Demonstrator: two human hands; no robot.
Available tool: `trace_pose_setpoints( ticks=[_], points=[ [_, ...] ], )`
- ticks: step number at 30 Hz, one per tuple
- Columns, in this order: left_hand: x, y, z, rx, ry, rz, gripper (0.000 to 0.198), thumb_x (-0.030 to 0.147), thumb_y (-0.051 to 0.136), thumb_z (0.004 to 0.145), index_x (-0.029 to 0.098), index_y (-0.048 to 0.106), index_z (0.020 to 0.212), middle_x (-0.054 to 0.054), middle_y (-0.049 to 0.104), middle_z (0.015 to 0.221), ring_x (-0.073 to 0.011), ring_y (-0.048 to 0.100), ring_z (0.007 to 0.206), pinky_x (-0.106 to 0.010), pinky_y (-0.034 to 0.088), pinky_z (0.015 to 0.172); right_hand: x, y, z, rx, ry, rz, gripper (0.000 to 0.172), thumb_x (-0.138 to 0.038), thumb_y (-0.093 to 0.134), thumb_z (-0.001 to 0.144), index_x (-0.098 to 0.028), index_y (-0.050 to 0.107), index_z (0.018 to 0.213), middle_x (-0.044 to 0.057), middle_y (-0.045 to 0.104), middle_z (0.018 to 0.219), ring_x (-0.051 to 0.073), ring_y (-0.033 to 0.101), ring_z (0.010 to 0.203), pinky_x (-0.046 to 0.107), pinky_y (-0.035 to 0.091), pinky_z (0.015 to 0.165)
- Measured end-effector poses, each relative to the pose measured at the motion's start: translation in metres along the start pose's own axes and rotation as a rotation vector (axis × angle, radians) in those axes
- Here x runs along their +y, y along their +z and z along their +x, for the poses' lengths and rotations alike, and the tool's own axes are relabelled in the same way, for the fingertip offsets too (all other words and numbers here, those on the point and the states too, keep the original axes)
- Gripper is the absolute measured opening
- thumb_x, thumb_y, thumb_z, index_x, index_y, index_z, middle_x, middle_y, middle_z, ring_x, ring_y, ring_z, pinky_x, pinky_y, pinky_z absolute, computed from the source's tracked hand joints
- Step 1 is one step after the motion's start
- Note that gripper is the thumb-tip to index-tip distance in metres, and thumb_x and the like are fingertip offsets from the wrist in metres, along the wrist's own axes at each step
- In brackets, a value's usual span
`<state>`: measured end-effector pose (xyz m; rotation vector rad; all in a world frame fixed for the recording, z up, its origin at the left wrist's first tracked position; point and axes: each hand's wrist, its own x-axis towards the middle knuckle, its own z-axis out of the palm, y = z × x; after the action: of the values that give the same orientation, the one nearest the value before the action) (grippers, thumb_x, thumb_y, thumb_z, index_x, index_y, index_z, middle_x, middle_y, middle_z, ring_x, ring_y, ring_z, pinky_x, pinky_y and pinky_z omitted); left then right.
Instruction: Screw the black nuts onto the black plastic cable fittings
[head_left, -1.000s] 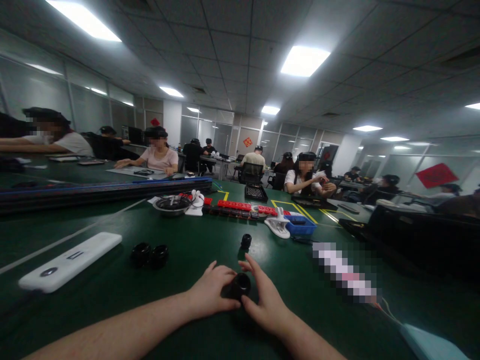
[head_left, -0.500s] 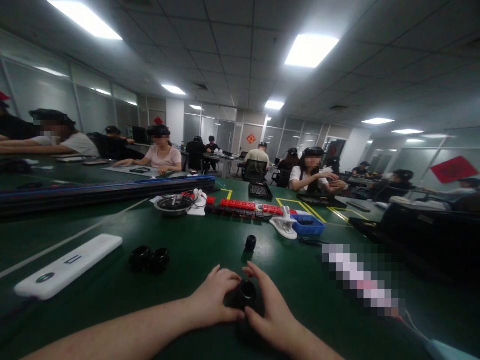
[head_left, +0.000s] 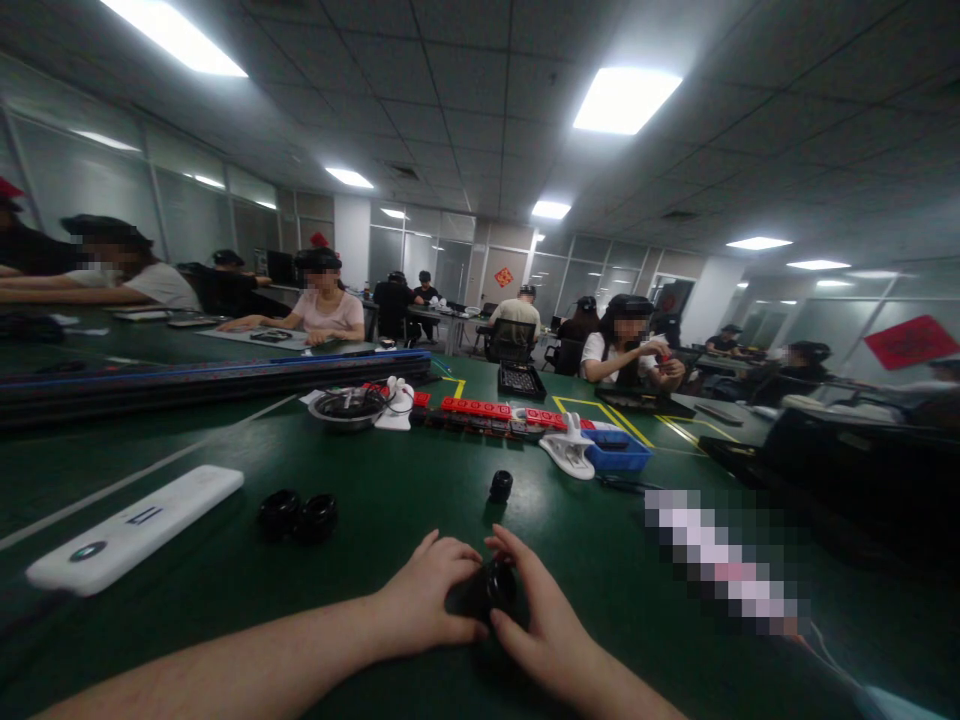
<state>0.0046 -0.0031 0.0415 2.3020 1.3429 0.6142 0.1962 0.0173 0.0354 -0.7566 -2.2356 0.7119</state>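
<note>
Between my two hands, low in the middle of the head view, is a black cable gland [head_left: 501, 588], its round opening facing up and to the right. My left hand [head_left: 431, 595] is closed around its left side, with the thumb at the near edge. My right hand [head_left: 540, 610] curves round the right side, thumb in front and fingers behind. The fingers hide part of it. Just beyond stands a smaller-looking black cable gland [head_left: 501, 487] on the green table [head_left: 405, 490]. Two black ring-shaped parts [head_left: 298, 515] lie side by side to the left.
A long white device [head_left: 142, 525] lies at left, a blurred-out strip [head_left: 720, 555] at right. Farther back are a metal bowl of cables [head_left: 346, 408], red blocks [head_left: 480, 410], a white clip [head_left: 568, 450] and a blue tray [head_left: 619, 452]. Several people sit around.
The cable gland in my hands has tilted and shifted slightly right, its opening turning toward my right hand. My hands stay nearly in place.
</note>
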Motion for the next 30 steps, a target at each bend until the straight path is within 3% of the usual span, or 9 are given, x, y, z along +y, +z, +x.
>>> trace_pose_setpoints(
  ticks=[3, 6, 9, 15, 22, 27, 30],
  points=[
    [-0.001, 0.001, 0.001, 0.006, 0.005, 0.003, 0.042, 0.042, 0.067, 0.065, 0.025, 0.059, 0.103, -0.005, 0.054, 0.113, -0.0257, 0.045, 0.109, -0.054, 0.013, 0.102, 0.001, 0.002, 0.003, -0.006, 0.050, -0.039, 0.073, -0.016, 0.064, 0.065, -0.017, 0.029, 0.129, 0.012, 0.047, 0.120, 0.025, 0.046, 0.110, 0.042, 0.037, 0.095],
    [-0.002, 0.001, 0.002, -0.017, -0.002, 0.002, 0.043, 0.041, 0.067, 0.065, 0.026, 0.058, 0.104, -0.004, 0.055, 0.111, -0.0261, 0.046, 0.108, -0.055, 0.013, 0.102, 0.002, 0.004, 0.004, 0.006, 0.041, -0.067, 0.060, -0.017, 0.061, 0.070, -0.018, 0.036, 0.124, 0.010, 0.051, 0.114, 0.024, 0.049, 0.106, 0.041, 0.039, 0.092],
    [-0.002, 0.001, 0.002, -0.033, -0.008, 0.002, 0.043, 0.041, 0.067, 0.064, 0.026, 0.059, 0.104, -0.004, 0.055, 0.111, -0.0265, 0.046, 0.108, -0.056, 0.011, 0.101, 0.003, 0.003, 0.001, 0.028, -0.033, -0.080, 0.054, -0.016, 0.057, 0.073, -0.020, 0.037, 0.123, 0.010, 0.050, 0.117, 0.023, 0.048, 0.108, 0.040, 0.039, 0.093],
    [-0.005, 0.002, 0.003, -0.033, -0.002, 0.024, 0.048, 0.043, 0.068, 0.063, 0.028, 0.057, 0.107, -0.004, 0.054, 0.113, -0.0268, 0.045, 0.109, -0.055, 0.013, 0.101, -0.002, -0.003, -0.003, 0.215, -0.202, -0.093, 0.047, -0.014, 0.049, 0.074, -0.022, 0.037, 0.119, 0.009, 0.050, 0.111, 0.023, 0.050, 0.103, 0.038, 0.042, 0.089],
    [-0.007, 0.003, 0.002, -0.006, 0.014, 0.019, 0.044, 0.045, 0.066, 0.066, 0.023, 0.058, 0.103, -0.006, 0.054, 0.113, -0.0264, 0.045, 0.109, -0.053, 0.014, 0.102, -0.012, -0.005, 0.003, -0.066, -0.140, -0.135, 0.049, -0.026, 0.056, 0.076, -0.023, 0.042, 0.123, 0.009, 0.045, 0.120, 0.025, 0.044, 0.111, 0.037, 0.039, 0.093],
    [-0.006, 0.002, 0.001, -0.019, 0.015, 0.008, 0.045, 0.046, 0.068, 0.064, 0.026, 0.058, 0.104, -0.004, 0.054, 0.113, -0.0261, 0.045, 0.108, -0.055, 0.012, 0.102, -0.002, -0.003, 0.000, 0.112, -0.085, -0.134, 0.054, -0.029, 0.055, 0.077, -0.018, 0.035, 0.126, 0.013, 0.039, 0.126, 0.028, 0.039, 0.116, 0.042, 0.036, 0.096],
    [-0.005, 0.001, 0.001, -0.022, 0.006, 0.008, 0.045, 0.044, 0.068, 0.064, 0.026, 0.058, 0.104, -0.004, 0.054, 0.113, -0.0257, 0.045, 0.108, -0.054, 0.014, 0.102, 0.001, 0.000, 0.001, 0.094, -0.036, -0.158, 0.060, -0.032, 0.064, 0.068, -0.016, 0.040, 0.121, 0.014, 0.046, 0.119, 0.029, 0.046, 0.108, 0.043, 0.040, 0.091]
  ],
)
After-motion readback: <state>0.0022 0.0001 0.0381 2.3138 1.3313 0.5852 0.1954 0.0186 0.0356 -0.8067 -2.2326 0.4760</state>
